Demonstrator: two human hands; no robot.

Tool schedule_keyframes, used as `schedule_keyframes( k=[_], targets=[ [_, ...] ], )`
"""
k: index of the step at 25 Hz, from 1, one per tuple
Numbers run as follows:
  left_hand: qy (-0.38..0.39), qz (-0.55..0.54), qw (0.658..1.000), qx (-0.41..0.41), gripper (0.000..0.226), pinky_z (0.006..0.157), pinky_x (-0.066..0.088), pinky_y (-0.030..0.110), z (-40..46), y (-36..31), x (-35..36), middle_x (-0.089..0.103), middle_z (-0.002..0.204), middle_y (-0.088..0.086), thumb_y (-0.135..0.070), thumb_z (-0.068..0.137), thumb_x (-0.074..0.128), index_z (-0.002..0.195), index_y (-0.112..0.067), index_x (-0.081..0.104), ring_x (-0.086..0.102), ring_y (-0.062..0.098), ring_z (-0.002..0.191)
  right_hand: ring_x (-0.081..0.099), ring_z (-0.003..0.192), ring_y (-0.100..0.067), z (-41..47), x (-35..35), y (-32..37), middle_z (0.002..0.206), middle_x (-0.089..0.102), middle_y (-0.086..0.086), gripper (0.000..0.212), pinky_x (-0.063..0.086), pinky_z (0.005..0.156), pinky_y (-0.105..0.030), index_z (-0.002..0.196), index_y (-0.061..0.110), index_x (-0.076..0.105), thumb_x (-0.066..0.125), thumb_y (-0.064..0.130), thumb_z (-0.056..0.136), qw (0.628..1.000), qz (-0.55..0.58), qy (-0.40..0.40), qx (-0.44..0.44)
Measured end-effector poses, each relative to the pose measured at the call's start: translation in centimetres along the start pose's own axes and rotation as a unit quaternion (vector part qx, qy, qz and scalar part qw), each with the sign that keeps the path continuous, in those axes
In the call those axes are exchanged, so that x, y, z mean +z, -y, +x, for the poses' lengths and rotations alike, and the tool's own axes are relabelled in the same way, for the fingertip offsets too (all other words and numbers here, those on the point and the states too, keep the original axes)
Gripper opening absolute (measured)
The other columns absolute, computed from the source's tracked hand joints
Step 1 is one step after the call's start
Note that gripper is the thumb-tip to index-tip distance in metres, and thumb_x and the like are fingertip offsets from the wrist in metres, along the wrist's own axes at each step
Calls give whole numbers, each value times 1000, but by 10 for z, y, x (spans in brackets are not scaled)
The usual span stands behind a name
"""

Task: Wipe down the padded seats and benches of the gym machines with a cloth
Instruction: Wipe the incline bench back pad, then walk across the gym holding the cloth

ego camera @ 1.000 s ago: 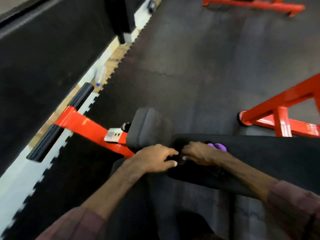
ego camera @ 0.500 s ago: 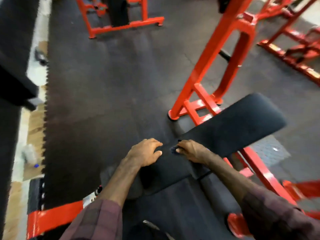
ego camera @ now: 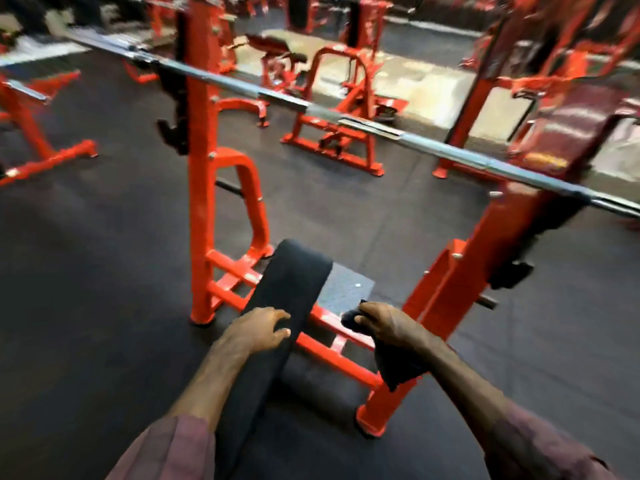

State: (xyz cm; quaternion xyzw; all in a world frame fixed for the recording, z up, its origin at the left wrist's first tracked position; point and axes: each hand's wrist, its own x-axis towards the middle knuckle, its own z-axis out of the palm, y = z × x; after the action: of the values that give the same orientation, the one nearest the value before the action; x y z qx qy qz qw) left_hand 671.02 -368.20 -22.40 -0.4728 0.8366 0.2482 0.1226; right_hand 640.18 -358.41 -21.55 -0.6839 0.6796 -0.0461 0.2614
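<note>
The person stands at the foot of a bench press, and the wiping of this machine looks barely begun or paused — nothing on the dark pad shows a wiped and an unwiped part, so how much is done cannot be read from the surface. The left hand [ego camera: 258,329] rests on the left edge of the long black padded bench [ego camera: 291,282], its fingers loosely curved over the pad and holding nothing. The right hand [ego camera: 388,323] is off to the right of the bench, above the red frame [ego camera: 332,355], its grip closed round a dark cloth [ego camera: 398,368] that bunches at the fingertips and hangs below the wrist — clear of the pad, not touching it. To my eye the cloth must come back across onto the padding before any stroke counts.

A barbell [ego camera: 346,117] lies across the red uprights [ego camera: 201,188] beyond the head of the bench. Further padded machines [ego camera: 277,46] stand in the blurred background, so plenty seems left. No containers show anywhere in view, neither bucket nor spray bottle.
</note>
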Motion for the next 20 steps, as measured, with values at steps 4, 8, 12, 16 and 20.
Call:
schedule_keyframes(
  k=[4,8,12,16,20],
  targets=[
    [-2,46,996,81,56,113,46,37,34,-141,-20,59,151,0,-50,98,58,150,-31,55,55,22,138,63,103,-31,-107,-57,-86,107,66,-10,33,47,87,-42,99,10,63,53,41,106,994,42,-45,93],
    [2,87,977,196,56,116,41,36,42,-324,-9,55,156,1,-46,102,57,154,-27,52,51,24,142,62,98,-14,-233,-111,-190,103,65,9,21,47,88,-32,105,16,68,55,31,107,975,98,-130,152],
    [8,103,950,295,54,113,45,36,45,-497,7,61,149,2,-44,100,62,151,-24,55,56,23,138,63,105,-19,-349,-157,-283,108,65,3,24,49,93,-34,113,14,68,54,32,107,943,111,-212,232],
    [29,113,920,373,57,111,49,42,60,-658,30,61,147,-4,-52,98,60,151,-30,54,58,20,135,62,107,-21,-456,-195,-373,111,64,0,21,45,90,-36,109,12,66,54,30,108,906,105,-271,309],
    [7,169,872,460,57,114,44,39,73,-793,56,51,158,-4,-51,102,59,155,-34,48,47,21,145,60,106,-19,-537,-224,-444,112,64,0,22,43,86,-33,111,13,65,53,31,108,874,79,-301,374]
  ],
)
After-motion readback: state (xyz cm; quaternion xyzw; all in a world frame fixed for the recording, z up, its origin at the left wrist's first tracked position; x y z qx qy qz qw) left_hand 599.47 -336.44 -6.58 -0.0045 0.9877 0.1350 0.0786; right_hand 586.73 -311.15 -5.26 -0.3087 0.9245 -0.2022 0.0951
